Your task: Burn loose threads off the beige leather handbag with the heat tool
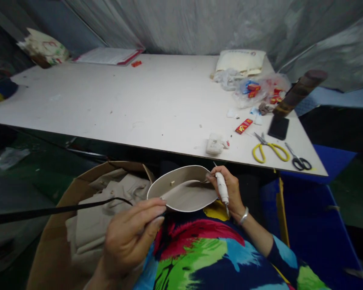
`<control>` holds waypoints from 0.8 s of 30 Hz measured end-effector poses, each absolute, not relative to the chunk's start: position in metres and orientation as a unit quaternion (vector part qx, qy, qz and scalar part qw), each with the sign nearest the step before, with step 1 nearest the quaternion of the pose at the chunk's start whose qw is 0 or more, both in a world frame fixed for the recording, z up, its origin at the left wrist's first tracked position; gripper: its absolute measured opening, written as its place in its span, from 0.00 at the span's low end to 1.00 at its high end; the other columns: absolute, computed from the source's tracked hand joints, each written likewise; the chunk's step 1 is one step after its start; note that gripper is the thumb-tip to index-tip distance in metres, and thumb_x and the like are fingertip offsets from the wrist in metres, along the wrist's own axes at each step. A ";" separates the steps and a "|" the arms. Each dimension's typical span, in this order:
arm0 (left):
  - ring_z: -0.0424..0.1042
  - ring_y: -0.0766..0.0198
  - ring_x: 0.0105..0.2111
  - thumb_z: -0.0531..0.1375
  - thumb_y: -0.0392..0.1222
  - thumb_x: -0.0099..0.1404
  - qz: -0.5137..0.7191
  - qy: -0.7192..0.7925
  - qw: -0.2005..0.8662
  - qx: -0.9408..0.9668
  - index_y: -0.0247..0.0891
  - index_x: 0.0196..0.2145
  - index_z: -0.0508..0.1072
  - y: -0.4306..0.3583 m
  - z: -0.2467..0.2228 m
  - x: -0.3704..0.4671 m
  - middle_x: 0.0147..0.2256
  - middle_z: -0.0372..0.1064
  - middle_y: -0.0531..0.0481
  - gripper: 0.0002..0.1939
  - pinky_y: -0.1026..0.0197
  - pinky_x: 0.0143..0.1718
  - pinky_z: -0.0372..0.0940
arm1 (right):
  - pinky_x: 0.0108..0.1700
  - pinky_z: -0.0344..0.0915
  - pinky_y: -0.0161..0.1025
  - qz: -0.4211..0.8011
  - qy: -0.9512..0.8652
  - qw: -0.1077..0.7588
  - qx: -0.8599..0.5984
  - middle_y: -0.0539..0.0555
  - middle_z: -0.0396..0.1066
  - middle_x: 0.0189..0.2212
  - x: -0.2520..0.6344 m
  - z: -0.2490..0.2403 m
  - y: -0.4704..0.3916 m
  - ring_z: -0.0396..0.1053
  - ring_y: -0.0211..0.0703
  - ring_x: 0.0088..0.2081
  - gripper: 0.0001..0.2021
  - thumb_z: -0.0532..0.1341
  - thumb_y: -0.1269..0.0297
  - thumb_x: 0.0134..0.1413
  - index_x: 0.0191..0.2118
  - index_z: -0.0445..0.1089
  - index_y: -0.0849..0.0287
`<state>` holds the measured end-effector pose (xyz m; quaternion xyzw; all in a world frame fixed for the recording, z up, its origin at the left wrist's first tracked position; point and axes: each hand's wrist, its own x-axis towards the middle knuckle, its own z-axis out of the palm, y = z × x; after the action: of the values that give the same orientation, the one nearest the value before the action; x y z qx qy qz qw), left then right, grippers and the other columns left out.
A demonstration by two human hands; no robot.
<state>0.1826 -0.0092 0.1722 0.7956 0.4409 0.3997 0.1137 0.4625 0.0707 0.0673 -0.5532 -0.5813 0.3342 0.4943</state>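
A beige handbag (187, 197) with its mouth spread wide lies at my lap, and a small gold-coloured fitting shows on its inner wall. At the bag's near-left rim, my left hand (133, 233) is closed, thumb and fingers pinching the edge. My right hand (230, 189) is closed at the right end of the rim. It holds a thin tool with a white-wrapped handle (222, 187), a narrow metal tip showing above and another thin end below. What the right fingertips touch inside the bag is hard to make out.
A cardboard box (57, 237) of beige bags (93, 225) stands left. On the white table (145, 104) lie yellow-handled scissors (269, 149), black-handled snips (301, 161), a phone (278, 127), a red packet (243, 126) and a white bundle (215, 144). A blue bin (314, 217) is at right.
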 end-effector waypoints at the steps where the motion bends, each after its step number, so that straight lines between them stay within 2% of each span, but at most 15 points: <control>1: 0.81 0.59 0.47 0.63 0.30 0.71 0.355 0.425 0.115 0.825 0.38 0.51 0.78 -0.011 0.171 0.185 0.50 0.80 0.44 0.13 0.62 0.48 0.75 | 0.32 0.61 0.33 0.331 -0.586 0.493 -0.551 0.47 0.72 0.29 0.463 0.066 0.070 0.67 0.38 0.30 0.05 0.67 0.61 0.63 0.38 0.72 0.55; 3: 0.81 0.58 0.49 0.61 0.35 0.74 0.291 0.417 0.092 0.856 0.36 0.55 0.76 -0.010 0.163 0.192 0.54 0.78 0.41 0.13 0.63 0.48 0.76 | 0.31 0.61 0.33 0.321 -0.595 0.490 -0.551 0.47 0.72 0.29 0.464 0.064 0.070 0.68 0.38 0.30 0.05 0.67 0.62 0.63 0.38 0.72 0.55; 6: 0.81 0.57 0.48 0.58 0.37 0.77 0.260 0.430 0.050 0.863 0.35 0.55 0.75 -0.004 0.151 0.200 0.54 0.78 0.41 0.13 0.61 0.47 0.77 | 0.32 0.61 0.33 0.316 -0.603 0.488 -0.545 0.48 0.72 0.30 0.466 0.062 0.070 0.69 0.39 0.31 0.04 0.65 0.64 0.64 0.37 0.72 0.55; 11: 0.82 0.58 0.46 0.57 0.35 0.77 0.286 0.398 0.068 0.869 0.36 0.49 0.76 0.001 0.146 0.215 0.49 0.80 0.43 0.09 0.61 0.49 0.76 | 0.33 0.60 0.33 0.315 -0.607 0.485 -0.544 0.48 0.73 0.31 0.470 0.062 0.072 0.69 0.39 0.32 0.03 0.64 0.68 0.63 0.36 0.72 0.55; 14: 0.82 0.59 0.43 0.55 0.35 0.77 0.273 0.378 0.099 0.879 0.36 0.43 0.75 0.002 0.150 0.222 0.49 0.80 0.43 0.08 0.61 0.44 0.77 | 0.33 0.61 0.33 0.315 -0.613 0.473 -0.549 0.48 0.74 0.31 0.473 0.062 0.073 0.69 0.40 0.32 0.03 0.62 0.68 0.63 0.36 0.73 0.55; 16: 0.82 0.59 0.40 0.54 0.35 0.78 0.257 0.369 0.119 0.885 0.36 0.41 0.74 0.003 0.152 0.225 0.46 0.80 0.43 0.10 0.61 0.40 0.77 | 0.34 0.61 0.34 0.306 -0.620 0.461 -0.557 0.49 0.74 0.31 0.474 0.061 0.073 0.70 0.40 0.32 0.04 0.62 0.67 0.64 0.37 0.74 0.55; 18: 0.81 0.59 0.38 0.53 0.36 0.78 0.250 0.367 0.120 0.888 0.37 0.43 0.75 0.003 0.154 0.226 0.42 0.79 0.44 0.10 0.60 0.38 0.77 | 0.34 0.61 0.34 0.292 -0.628 0.446 -0.567 0.49 0.74 0.31 0.474 0.061 0.074 0.70 0.40 0.32 0.04 0.62 0.65 0.65 0.38 0.74 0.55; 21: 0.81 0.57 0.40 0.53 0.39 0.78 0.257 0.374 0.101 0.886 0.37 0.48 0.76 0.002 0.153 0.227 0.42 0.79 0.44 0.11 0.58 0.42 0.77 | 0.33 0.61 0.34 0.286 -0.628 0.428 -0.584 0.48 0.75 0.30 0.475 0.061 0.074 0.70 0.40 0.30 0.07 0.63 0.59 0.67 0.40 0.75 0.55; 24: 0.81 0.57 0.42 0.53 0.39 0.79 0.270 0.384 0.100 0.877 0.37 0.48 0.77 0.001 0.151 0.226 0.43 0.79 0.43 0.12 0.59 0.43 0.77 | 0.32 0.61 0.33 0.297 -0.620 0.420 -0.592 0.48 0.74 0.29 0.475 0.062 0.075 0.70 0.39 0.29 0.10 0.62 0.54 0.69 0.43 0.74 0.55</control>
<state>0.2256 0.0013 0.1505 0.8773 0.3840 0.2698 0.1003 0.4749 0.0753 0.0624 -0.5922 -0.6201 0.2972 0.4200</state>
